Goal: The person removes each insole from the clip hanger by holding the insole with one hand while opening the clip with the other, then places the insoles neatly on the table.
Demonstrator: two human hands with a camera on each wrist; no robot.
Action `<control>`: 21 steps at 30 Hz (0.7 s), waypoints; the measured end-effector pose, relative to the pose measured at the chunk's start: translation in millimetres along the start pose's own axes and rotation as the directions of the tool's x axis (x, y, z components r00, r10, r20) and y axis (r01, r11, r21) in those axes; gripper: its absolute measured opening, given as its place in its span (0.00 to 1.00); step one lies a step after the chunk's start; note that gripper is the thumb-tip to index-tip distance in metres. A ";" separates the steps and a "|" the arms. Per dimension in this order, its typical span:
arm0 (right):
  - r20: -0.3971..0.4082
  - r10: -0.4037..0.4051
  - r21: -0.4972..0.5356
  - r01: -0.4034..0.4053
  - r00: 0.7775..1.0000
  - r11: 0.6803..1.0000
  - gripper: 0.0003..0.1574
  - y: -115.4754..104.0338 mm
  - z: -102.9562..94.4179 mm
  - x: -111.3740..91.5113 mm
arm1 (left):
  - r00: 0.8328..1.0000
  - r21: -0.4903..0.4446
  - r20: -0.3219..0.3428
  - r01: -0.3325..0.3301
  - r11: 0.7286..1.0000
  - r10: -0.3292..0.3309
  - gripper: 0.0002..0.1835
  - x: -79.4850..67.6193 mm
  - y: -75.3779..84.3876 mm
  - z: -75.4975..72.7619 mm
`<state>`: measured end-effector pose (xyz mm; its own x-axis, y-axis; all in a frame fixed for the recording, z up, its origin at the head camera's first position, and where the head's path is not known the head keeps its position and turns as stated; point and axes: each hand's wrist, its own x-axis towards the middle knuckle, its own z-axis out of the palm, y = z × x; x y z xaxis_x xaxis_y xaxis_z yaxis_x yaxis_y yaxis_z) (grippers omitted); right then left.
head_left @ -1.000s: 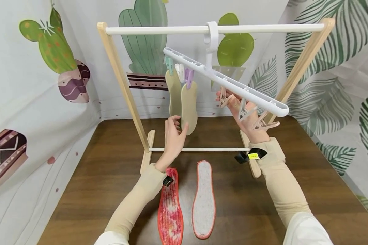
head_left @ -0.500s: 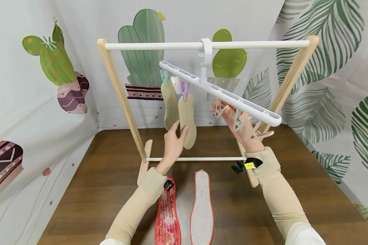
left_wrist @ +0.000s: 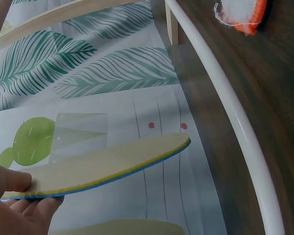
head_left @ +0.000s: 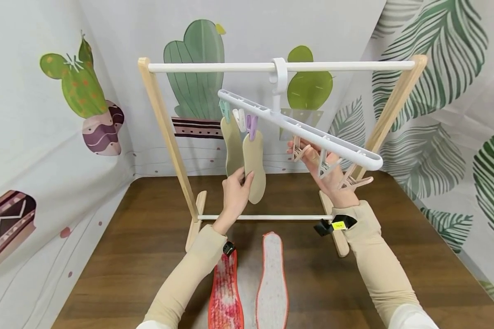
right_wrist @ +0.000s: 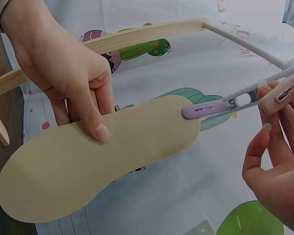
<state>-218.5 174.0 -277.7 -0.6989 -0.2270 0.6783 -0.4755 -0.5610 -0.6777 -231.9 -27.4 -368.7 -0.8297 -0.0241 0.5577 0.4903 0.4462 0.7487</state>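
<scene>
A beige insole hangs by a purple clothespin from the left half of a white clip hanger. My left hand pinches this insole's edge between thumb and fingers; its yellow-blue edge shows in the left wrist view, where the hand grips one end. Behind it, a second beige insole hangs from a green clothespin. At the hanger's right half, my right hand holds a pink clothespin between thumb and fingers.
The hanger hooks over the top bar of a wooden-sided rack. Between the insoles hangs a white clothespin. A red patterned insole and a grey red-edged one lie on the brown table.
The head view has tilted, so the whole scene sits lower. My left hand has shifted slightly along the near insole's edge; my right hand stays at the pink clothespin.
</scene>
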 end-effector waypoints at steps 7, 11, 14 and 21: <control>-0.011 0.036 0.009 -0.035 0.999 0.999 0.23 -8.4 -2.3 -1.7 | 0.997 0.061 -0.037 -0.068 0.996 0.070 0.17 -2.2 -1.2 0.5; 0.026 0.018 0.062 -0.019 1.000 0.998 0.20 -11.3 -5.2 -0.5 | 0.997 0.050 -0.036 -0.063 0.997 0.065 0.16 -3.8 -1.8 1.1; 0.048 0.009 0.107 -0.014 0.999 0.994 0.19 -12.9 -8.0 -0.3 | 0.998 0.025 -0.019 -0.052 0.998 0.052 0.14 -5.3 -1.8 2.1; 0.051 -0.002 0.206 -0.009 0.999 0.978 0.20 -11.1 -14.8 -2.5 | 0.998 0.000 -0.012 -0.057 0.998 0.057 0.12 -10.4 -1.2 6.0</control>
<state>-219.4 192.6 -276.1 -0.6700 -0.2661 0.6930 -0.3488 -0.7113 -0.6103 -225.4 -22.3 -377.6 -0.7972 -0.0094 0.6036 0.5368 0.4466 0.7159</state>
